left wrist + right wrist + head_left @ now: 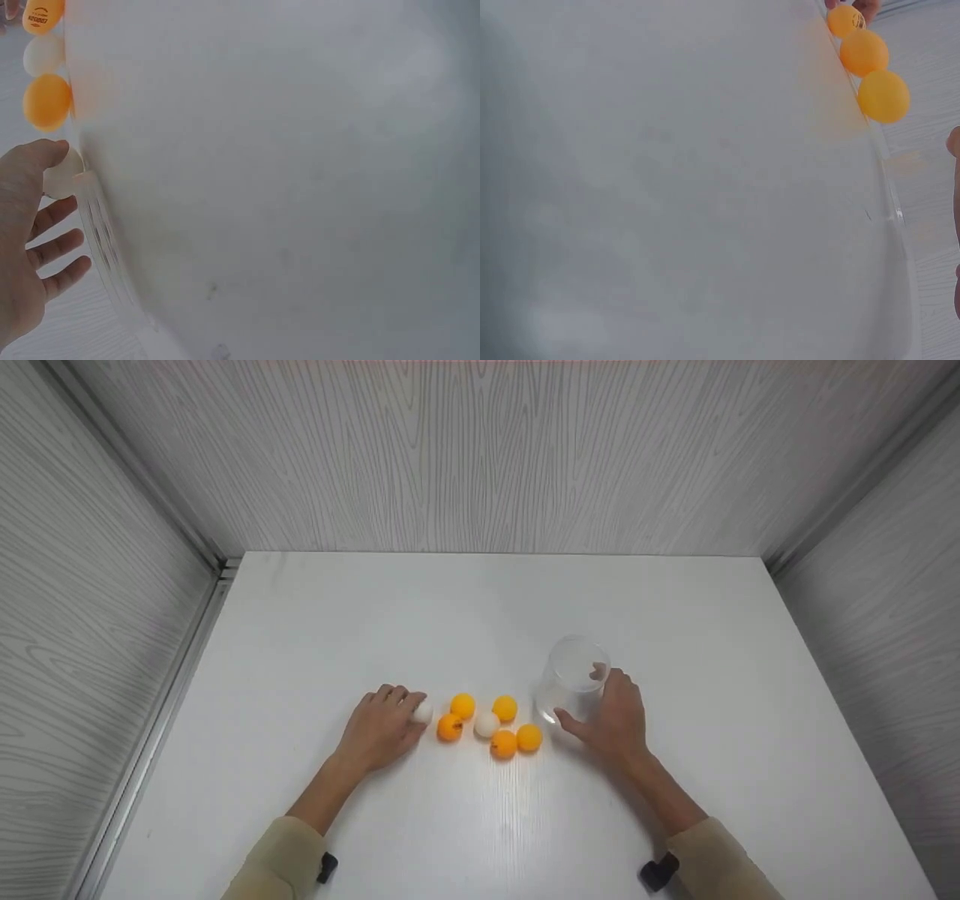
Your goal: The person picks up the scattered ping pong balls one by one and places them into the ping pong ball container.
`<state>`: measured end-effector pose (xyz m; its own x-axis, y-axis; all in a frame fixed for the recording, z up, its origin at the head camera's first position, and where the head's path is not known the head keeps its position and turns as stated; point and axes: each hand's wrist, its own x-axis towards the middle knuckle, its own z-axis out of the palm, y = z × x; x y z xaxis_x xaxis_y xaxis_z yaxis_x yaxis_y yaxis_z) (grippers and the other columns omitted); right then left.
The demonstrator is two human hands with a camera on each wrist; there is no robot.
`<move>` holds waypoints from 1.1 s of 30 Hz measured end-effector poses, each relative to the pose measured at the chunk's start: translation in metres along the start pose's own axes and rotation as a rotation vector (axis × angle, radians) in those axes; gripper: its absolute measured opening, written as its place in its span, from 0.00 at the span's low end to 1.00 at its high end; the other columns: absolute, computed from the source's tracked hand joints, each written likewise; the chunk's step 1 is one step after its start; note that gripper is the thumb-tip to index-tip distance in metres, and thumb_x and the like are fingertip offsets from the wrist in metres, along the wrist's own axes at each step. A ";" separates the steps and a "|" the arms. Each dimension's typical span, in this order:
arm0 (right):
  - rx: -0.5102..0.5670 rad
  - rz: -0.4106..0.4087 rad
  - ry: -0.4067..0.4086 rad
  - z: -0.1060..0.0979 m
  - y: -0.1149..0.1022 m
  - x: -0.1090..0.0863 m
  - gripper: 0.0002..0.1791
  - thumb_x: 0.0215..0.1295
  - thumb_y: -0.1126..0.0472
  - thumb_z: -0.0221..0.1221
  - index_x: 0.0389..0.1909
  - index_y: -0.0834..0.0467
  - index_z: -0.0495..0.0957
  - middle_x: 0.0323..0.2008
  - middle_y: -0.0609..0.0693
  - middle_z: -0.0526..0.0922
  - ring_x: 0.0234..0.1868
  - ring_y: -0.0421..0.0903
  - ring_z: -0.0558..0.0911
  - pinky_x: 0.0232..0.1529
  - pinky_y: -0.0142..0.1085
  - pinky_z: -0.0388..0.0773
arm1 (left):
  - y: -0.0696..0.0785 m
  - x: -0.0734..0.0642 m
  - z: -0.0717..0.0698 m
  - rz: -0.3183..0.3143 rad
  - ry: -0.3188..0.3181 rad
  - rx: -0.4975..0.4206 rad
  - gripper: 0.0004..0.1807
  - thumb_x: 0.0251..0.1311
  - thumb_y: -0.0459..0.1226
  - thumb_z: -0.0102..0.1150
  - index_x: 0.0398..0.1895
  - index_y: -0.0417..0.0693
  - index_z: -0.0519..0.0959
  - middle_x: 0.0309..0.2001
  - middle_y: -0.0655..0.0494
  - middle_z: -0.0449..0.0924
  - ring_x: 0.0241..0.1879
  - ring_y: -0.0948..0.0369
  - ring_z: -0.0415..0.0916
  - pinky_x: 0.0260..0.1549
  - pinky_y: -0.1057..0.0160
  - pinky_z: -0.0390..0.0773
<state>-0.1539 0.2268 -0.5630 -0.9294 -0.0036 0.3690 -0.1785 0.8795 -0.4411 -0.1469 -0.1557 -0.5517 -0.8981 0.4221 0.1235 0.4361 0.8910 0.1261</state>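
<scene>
Between thumb and forefinger, my left hand [381, 729] pinches a white ping-pong ball [423, 712] at the table surface. The left wrist view shows the thumb over that white ball [63, 176], with the other fingers spread below. My right hand [619, 716] grips a clear cup [576, 664] from its right side, thumb at the near side and fingertips seen through the wall. Between the hands lie several orange ping-pong balls [503, 744] and a second white ball [487, 725]. One orange ball [529, 737] is just left of the right thumb.
A white table [465, 825] carries everything. Grey wood-grain panels stand behind it [480, 457] and along its left [97, 585] and right sides. Small black devices sit at both cuffs, the right one [659, 873] close over the table.
</scene>
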 end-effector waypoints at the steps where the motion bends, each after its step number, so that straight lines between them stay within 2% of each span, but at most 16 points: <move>1: 0.002 0.002 -0.002 0.000 0.000 0.000 0.47 0.47 0.41 0.78 0.64 0.61 0.70 0.48 0.61 0.80 0.47 0.59 0.78 0.52 0.49 0.80 | 0.000 0.000 -0.001 -0.004 -0.002 -0.004 0.24 0.72 0.48 0.64 0.65 0.50 0.78 0.53 0.49 0.83 0.55 0.50 0.79 0.58 0.50 0.83; 7: 0.008 0.013 -0.008 0.001 0.001 -0.001 0.49 0.47 0.41 0.78 0.65 0.60 0.69 0.50 0.60 0.80 0.47 0.58 0.77 0.53 0.49 0.79 | -0.001 0.000 -0.005 -0.019 -0.006 -0.003 0.24 0.71 0.48 0.65 0.65 0.49 0.79 0.54 0.49 0.84 0.55 0.49 0.79 0.58 0.50 0.83; 15: 0.005 -0.034 0.024 0.001 0.002 -0.001 0.47 0.48 0.42 0.78 0.63 0.63 0.70 0.48 0.61 0.80 0.46 0.60 0.78 0.52 0.50 0.79 | -0.001 0.002 -0.012 0.002 -0.001 0.038 0.25 0.70 0.49 0.66 0.65 0.50 0.79 0.55 0.48 0.85 0.57 0.48 0.81 0.58 0.48 0.84; 22: 0.001 -0.037 0.021 0.001 0.003 -0.001 0.47 0.49 0.42 0.78 0.64 0.62 0.70 0.48 0.60 0.79 0.46 0.59 0.77 0.52 0.49 0.79 | 0.002 0.005 -0.022 -0.001 0.003 0.060 0.26 0.71 0.51 0.65 0.66 0.50 0.79 0.55 0.48 0.85 0.56 0.49 0.80 0.58 0.50 0.84; 29: -0.001 -0.042 0.023 0.002 0.003 0.000 0.48 0.48 0.43 0.78 0.65 0.63 0.70 0.49 0.61 0.79 0.47 0.59 0.78 0.52 0.50 0.79 | 0.010 0.009 -0.034 -0.018 0.029 -0.042 0.25 0.70 0.50 0.66 0.65 0.51 0.79 0.54 0.49 0.85 0.55 0.50 0.80 0.59 0.50 0.84; 33: -0.010 -0.035 0.014 0.002 0.002 0.000 0.49 0.48 0.42 0.78 0.65 0.64 0.70 0.50 0.61 0.79 0.47 0.59 0.78 0.53 0.50 0.79 | 0.018 0.014 -0.040 -0.019 0.037 -0.071 0.25 0.69 0.50 0.67 0.65 0.51 0.79 0.54 0.49 0.85 0.55 0.50 0.80 0.59 0.50 0.84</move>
<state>-0.1549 0.2278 -0.5651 -0.9179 -0.0277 0.3959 -0.2077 0.8836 -0.4196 -0.1499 -0.1407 -0.5084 -0.9042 0.3976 0.1563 0.4230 0.8843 0.1978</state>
